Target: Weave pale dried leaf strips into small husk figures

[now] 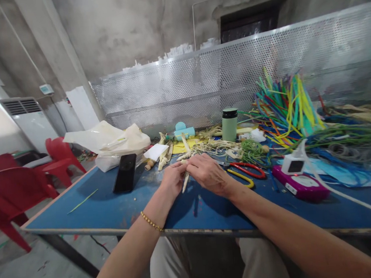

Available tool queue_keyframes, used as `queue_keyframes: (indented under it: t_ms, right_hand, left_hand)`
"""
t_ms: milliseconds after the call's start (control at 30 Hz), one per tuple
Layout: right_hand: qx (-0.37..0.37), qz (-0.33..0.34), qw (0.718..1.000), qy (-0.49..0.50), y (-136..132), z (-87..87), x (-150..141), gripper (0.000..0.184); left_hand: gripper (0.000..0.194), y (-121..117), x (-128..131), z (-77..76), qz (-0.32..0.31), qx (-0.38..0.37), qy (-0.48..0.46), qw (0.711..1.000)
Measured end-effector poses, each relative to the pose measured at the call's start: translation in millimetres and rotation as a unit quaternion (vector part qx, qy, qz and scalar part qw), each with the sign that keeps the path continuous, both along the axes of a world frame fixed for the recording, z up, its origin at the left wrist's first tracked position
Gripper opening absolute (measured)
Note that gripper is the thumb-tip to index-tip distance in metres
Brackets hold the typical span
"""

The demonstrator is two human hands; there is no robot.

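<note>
My left hand [172,177] and my right hand [205,170] meet above the blue table, fingers closed around a pale strip of dried plant fibre [185,182]. One end of the strip points down below the fingers, and another pale length rises behind them. The part between the fingertips is hidden. Just right of my right hand lie scissors [246,171] with one red and one yellow handle. Behind the hands are pale braided fibre pieces [163,156] and a heap of loose pale fibres [210,146].
A black phone [125,173] lies left, beside white plastic bags [113,139]. A green tumbler [229,126] stands behind. Coloured strips [295,106], green cords [254,151] and a purple power strip [301,184] with a white charger [293,163] are at right. A perforated metal panel [167,90] borders the back.
</note>
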State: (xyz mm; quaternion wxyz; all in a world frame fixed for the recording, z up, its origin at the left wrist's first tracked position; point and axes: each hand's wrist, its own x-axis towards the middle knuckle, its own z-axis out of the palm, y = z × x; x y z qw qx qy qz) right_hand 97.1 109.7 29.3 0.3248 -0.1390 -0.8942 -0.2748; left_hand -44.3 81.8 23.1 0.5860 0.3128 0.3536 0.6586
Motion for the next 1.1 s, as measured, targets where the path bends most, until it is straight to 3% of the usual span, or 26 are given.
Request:
queue_keyframes:
  t_ms: [133,300,533,767,967,1100]
  right_hand:
    - [-0.010,0.001,1.000,0.010,-0.8,0.4,0.6,0.016]
    - [-0.038,0.024,0.999,0.026,-1.7,0.9,1.2,0.014]
    - [-0.162,0.104,0.972,0.135,-2.4,-1.7,-0.9,0.010]
    - [-0.378,0.039,0.875,0.302,7.9,-1.2,-1.2,0.020]
    - [-0.526,0.079,0.763,0.367,9.4,2.6,-0.4,0.029]
    - [-0.571,0.080,0.715,0.396,4.6,5.6,-0.5,0.030]
  left_hand:
    - [0.027,-0.8,-0.4,0.3,-0.021,0.003,0.001,1.000]
    - [0.019,1.1,-0.6,-1.2,0.013,0.025,0.031,0.999]
    - [0.018,1.0,0.4,-3.0,0.035,0.066,0.069,0.995]
    - [0.022,0.3,2.2,-2.6,0.048,0.129,0.147,0.980]
    - [0.023,0.6,2.4,-2.0,0.053,0.123,0.140,0.981]
    - [0.025,2.2,0.6,-3.9,0.040,0.110,0.124,0.985]
